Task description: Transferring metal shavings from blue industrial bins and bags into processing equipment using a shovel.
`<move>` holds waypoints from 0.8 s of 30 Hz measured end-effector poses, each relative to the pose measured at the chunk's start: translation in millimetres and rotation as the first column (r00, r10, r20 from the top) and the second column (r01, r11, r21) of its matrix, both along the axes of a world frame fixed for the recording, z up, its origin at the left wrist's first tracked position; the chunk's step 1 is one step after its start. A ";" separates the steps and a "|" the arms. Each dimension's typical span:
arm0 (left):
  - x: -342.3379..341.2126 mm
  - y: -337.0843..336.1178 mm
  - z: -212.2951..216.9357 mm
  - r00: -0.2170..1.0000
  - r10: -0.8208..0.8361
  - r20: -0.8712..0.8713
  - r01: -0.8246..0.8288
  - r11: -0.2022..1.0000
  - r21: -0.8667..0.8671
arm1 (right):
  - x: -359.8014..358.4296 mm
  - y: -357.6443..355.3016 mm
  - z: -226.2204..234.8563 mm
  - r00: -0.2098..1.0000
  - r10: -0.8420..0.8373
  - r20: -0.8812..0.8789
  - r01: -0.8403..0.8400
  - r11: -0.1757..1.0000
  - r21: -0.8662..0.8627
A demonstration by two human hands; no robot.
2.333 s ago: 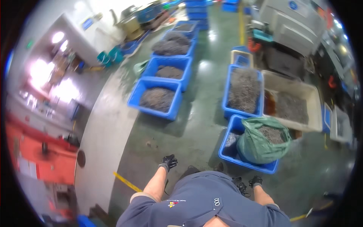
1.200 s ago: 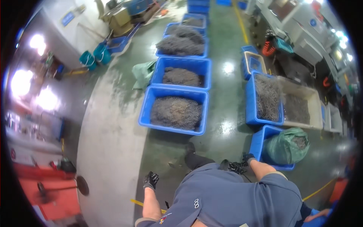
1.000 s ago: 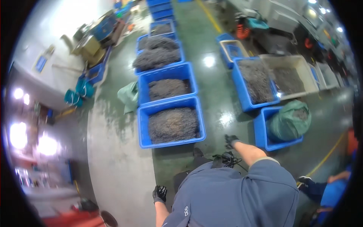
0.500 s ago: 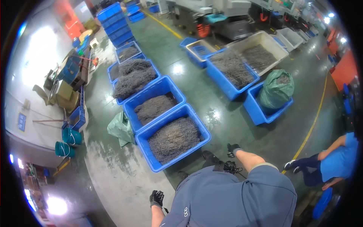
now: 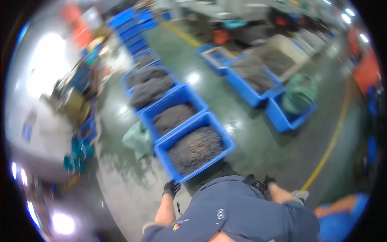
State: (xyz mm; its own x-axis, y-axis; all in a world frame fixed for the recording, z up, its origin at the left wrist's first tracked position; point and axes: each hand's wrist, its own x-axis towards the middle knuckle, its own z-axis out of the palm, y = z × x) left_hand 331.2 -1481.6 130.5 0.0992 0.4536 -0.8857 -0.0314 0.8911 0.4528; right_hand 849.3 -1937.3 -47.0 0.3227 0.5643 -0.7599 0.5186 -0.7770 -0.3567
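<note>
A large blue plastic bin [image 5: 219,139] heaped with dark grey metal scraps sits on the green floor [image 5: 262,149], just ahead of both hands. The black-gloved left hand [image 5: 172,187] hangs near its front corner, the black-gloved right hand [image 5: 268,182] off to the side; whether either grips anything cannot be told.

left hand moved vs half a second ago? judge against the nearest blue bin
Yes. The left hand has come up toward the near corner of the nearest blue bin; before it hung lower, farther from it.

Motion-blurred fisheye, glare on wet floor [image 5: 193,77] (edges dark)
</note>
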 end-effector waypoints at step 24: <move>-27.3 -128.0 -10.3 0.907 0.421 -0.027 -0.421 0.901 -0.109 | 74.4 269.1 81.3 0.563 -0.697 -0.443 0.658 0.703 -0.269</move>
